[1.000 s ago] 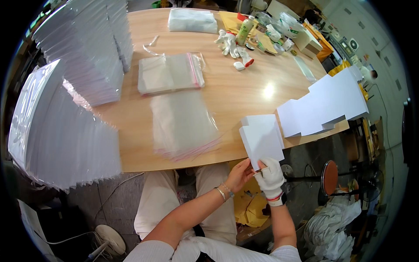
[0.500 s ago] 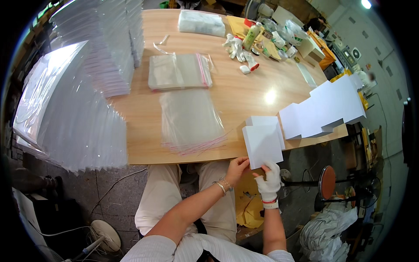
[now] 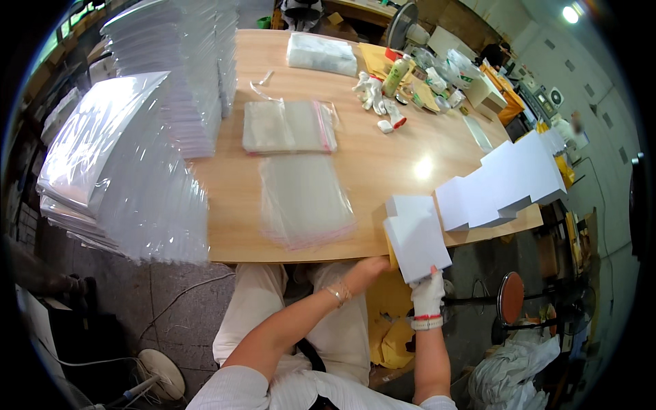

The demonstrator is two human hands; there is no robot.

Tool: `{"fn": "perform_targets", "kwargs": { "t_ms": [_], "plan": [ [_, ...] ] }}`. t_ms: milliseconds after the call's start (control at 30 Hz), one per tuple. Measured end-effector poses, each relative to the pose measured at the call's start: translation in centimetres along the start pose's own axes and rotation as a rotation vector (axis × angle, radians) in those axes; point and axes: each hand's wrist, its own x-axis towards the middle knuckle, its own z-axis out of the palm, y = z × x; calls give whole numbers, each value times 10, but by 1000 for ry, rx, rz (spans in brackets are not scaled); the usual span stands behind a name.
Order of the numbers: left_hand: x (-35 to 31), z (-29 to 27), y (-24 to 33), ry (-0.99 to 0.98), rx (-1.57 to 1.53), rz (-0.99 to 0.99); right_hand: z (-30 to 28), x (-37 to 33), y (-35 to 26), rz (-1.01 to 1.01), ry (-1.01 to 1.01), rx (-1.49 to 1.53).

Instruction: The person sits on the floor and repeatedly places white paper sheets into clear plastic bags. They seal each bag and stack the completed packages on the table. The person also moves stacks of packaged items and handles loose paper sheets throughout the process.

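One gloved right hand point(image 3: 427, 295) had its fingers closed on the near edge of a white paper stack point(image 3: 417, 242), thumb on top; that stack jutted past the front of the desk point(image 3: 383, 164). The bare left hand point(image 3: 369, 273), fingers curled, was just beside it, its grip impossible to tell. Clear plastic sleeves point(image 3: 304, 198) lay farther left.

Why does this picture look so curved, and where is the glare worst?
In the head view, the wide lens bends the edges of the table and the corners go black; in that same view, glare is strongest on the glossy plastic packets at left, a bright reflection sits on the tabletop, and the white paper by the right hand shows no such hot spot.
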Motion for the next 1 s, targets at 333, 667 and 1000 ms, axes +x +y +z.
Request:
{"fn": "perform_targets", "kwargs": {
  "t_ms": [333,667,1000],
  "plan": [
    [16,-117,12,-65,884,-472,-6,-49,-18,-262,-304,-181],
    [7,-161,-39,-134,883,-302,44,-37,16,33,-570,-310],
    [-3,-190,-23,139,860,-164,87,-33,48,212,-369,-313]
  ]
}}
